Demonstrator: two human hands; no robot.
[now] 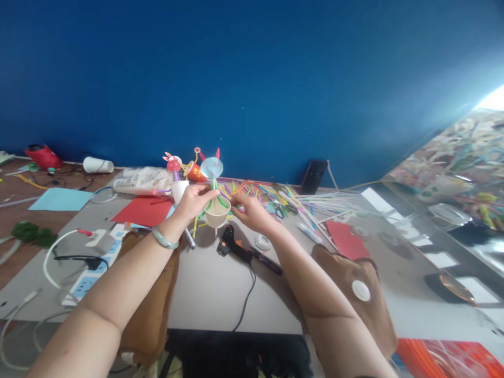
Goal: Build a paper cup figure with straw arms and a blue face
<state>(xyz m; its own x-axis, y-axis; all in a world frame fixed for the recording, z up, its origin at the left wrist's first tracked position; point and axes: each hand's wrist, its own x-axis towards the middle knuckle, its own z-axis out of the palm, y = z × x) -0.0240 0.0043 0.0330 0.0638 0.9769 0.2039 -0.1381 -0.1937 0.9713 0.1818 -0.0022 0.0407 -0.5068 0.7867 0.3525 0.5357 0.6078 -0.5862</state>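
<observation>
Figure with round pale-blue head, cream paper cup
Left hand pinches its green stem; right hand beside, grip unclear.

hands close together, arms outstretched

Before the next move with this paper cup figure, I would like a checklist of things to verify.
1. Left hand holds the paper cup figure: ok, fingers at the green stem.
2. Right hand has a firm grip: cannot tell; the fingertips are beside the cup, contact unclear.
3. Glue gun set down: ok, on the table.
4. Glue gun cool: cannot tell.
5. Light-blue disc securely attached: cannot tell.
</observation>
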